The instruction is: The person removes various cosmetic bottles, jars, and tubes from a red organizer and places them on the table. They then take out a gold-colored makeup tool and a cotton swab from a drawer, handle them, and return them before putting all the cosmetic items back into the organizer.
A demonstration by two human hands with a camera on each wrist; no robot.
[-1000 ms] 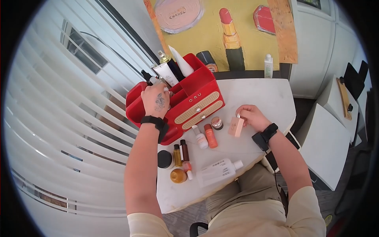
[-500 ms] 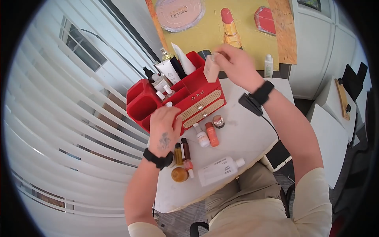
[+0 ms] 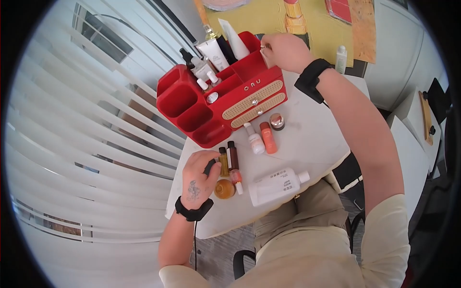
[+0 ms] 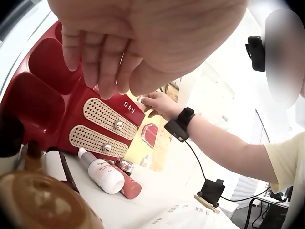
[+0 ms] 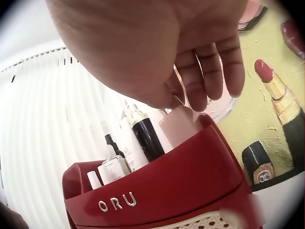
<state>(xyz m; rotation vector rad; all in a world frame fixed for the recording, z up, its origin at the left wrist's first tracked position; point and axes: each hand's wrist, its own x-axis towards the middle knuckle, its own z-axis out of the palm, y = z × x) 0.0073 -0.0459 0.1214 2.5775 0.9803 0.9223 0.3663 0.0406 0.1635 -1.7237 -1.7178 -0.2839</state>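
Note:
My right hand pinches a pale pink, flat-sided bottle by its top, at the right-hand compartment of a red makeup organizer. In the right wrist view the bottle's lower part is hidden behind the organizer's front wall. My left hand, fingers relaxed, is low over the table's left side, by a black-lidded jar that it partly covers. Beside it are a yellow bottle, a dark brown bottle, an amber round jar and a small pink bottle.
Tubes and bottles, including a white tube, stand in the organizer. In front lie a white-capped bottle, an orange bottle and a small round jar. A large clear bottle lies near the table's front edge. Blinds hang at left.
My right hand has carried the pale pink bottle from the table up to the organizer's right compartment. My left hand has left the organizer and come down to the black-lidded jar.

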